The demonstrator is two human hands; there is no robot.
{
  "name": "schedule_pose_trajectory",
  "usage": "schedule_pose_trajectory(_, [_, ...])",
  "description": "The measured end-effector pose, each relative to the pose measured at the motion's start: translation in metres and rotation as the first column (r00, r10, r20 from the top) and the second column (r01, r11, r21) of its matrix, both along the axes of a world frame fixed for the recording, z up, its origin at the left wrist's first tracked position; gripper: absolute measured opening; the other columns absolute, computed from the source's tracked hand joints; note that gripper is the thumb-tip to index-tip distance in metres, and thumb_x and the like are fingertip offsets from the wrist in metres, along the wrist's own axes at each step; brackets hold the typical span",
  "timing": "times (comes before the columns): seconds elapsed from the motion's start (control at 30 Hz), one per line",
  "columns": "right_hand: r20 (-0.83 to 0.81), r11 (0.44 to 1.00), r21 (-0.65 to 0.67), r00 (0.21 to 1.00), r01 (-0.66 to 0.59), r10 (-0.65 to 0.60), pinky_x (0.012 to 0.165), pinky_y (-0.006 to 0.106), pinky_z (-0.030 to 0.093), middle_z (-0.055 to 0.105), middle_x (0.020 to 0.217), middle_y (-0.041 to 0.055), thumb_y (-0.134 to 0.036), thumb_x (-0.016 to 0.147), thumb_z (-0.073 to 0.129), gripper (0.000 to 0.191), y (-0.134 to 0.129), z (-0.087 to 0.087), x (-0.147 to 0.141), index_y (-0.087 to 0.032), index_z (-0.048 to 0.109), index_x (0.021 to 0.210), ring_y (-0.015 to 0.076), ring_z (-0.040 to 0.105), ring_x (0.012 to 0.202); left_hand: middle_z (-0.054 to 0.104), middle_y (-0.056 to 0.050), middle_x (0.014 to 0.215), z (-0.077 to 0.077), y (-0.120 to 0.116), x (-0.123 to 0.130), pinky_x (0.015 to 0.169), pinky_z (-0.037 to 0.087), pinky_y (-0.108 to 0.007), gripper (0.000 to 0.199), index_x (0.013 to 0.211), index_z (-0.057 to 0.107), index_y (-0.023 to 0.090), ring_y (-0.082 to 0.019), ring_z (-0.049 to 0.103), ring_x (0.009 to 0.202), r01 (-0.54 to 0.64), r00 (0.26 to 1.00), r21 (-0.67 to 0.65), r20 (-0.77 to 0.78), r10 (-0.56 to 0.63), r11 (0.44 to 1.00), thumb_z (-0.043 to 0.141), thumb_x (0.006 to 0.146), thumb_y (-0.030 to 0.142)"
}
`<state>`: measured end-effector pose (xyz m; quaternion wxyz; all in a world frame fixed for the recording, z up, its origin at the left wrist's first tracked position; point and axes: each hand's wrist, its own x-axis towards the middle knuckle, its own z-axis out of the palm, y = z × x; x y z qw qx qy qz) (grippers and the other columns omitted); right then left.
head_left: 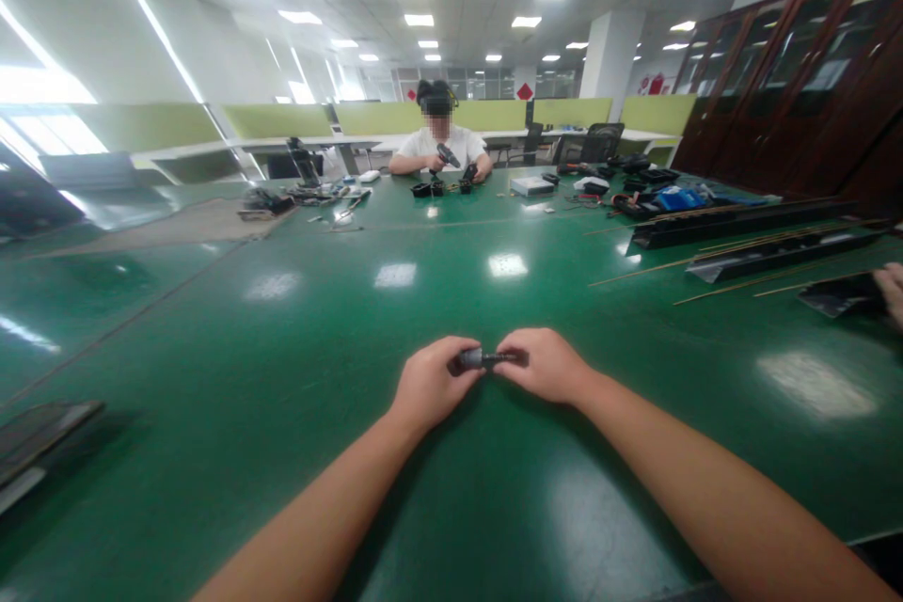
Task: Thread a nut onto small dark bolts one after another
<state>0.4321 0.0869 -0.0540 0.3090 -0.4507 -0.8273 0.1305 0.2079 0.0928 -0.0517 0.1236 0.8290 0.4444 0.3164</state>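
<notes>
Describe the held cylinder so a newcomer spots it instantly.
Over the green tabletop, find the left hand and right hand nearly meeting. Between them is a small gray cylinder with a thin dark shaft; unlike the long black channels at right, both hands hold it.

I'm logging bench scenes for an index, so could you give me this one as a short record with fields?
Left hand: holds the thicker, greyish end of a small cylindrical part
Right hand: at the part's thin dark end
Part identity: too small and blurred to tell
Surface: glossy green table
Across: a person in a white shirt, holding a drill-like tool
Right side: long black channels and thin rods
Right edge: another person's hand, by a dark piece
</notes>
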Motion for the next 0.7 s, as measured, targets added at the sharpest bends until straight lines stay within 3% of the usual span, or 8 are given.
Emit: schedule_pose_trajectory(0.7, [0.012,1.0,-0.018,1.0,0.014,-0.014,0.069,0.025,0.043,0.07,0.081,0.0024,-0.027,0.084,0.067,0.011,-0.0008,0.005,0.0026,-0.021,0.072,0.091,0.0146,0.061,0.073,0.072,-0.003,0.103,0.0025,0.0016,-0.0019,0.081,0.054,-0.033,0.027,0.104,0.069,0.024,-0.02,0.067,0.091,-0.019,0.999,0.002,0.039,0.019,1.0,0.072,0.077,0.026])
